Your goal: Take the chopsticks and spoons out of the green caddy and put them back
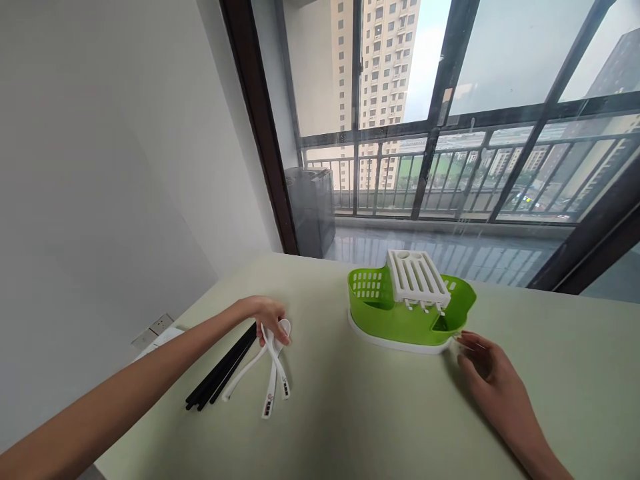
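Head view: left hand (269,315), lower left, holding white plastic spoons (271,392), best bundled snugly; right hand (497,380), grip wide, beside green plastic basket (393,321).

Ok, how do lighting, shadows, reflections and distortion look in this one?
Head view: daylight through the window; soft shadow on the table beside the right hand; balcony floor mirrors the railing; slanting window bars suggest wide-angle stretch; print on the white spoons too small to read.

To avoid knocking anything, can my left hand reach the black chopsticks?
Probably yes: your left hand is beside the black chopsticks, their near ends uncovered, though its grip on white spoons may hinder it.
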### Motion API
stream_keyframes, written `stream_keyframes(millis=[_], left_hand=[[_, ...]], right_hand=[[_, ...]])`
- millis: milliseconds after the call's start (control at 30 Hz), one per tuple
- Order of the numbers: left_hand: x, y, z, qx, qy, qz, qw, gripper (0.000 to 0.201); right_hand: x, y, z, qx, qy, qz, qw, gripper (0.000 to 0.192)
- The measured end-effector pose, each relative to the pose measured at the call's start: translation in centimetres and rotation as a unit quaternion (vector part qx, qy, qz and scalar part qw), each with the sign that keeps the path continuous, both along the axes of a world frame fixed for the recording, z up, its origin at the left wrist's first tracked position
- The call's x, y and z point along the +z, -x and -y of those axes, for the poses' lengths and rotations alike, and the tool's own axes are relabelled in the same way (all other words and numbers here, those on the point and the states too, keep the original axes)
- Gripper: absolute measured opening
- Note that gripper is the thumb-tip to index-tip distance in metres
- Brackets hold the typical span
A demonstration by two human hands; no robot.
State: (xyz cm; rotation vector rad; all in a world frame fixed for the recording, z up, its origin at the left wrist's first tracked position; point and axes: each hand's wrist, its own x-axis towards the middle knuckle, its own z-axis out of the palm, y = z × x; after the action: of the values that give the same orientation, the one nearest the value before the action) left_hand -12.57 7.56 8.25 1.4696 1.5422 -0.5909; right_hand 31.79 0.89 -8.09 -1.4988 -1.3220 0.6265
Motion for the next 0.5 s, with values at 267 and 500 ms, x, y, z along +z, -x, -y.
stream_keyframes(millis=[267, 500], left_hand=[[-0.55, -0.50, -0.59, -0.030, -0.006, -0.019, 0.999, 0.043], [-0.75, -0.68, -0.02, -0.056, -0.042, -0.033, 0.997, 0.042]], right_hand=[[0.44, 0.15, 0.19, 0.004, 0.013, 0.001, 1.000, 0.047], [0.34, 0.14, 0.11, -0.002, -0.003, 0.014, 1.000, 0.049]])
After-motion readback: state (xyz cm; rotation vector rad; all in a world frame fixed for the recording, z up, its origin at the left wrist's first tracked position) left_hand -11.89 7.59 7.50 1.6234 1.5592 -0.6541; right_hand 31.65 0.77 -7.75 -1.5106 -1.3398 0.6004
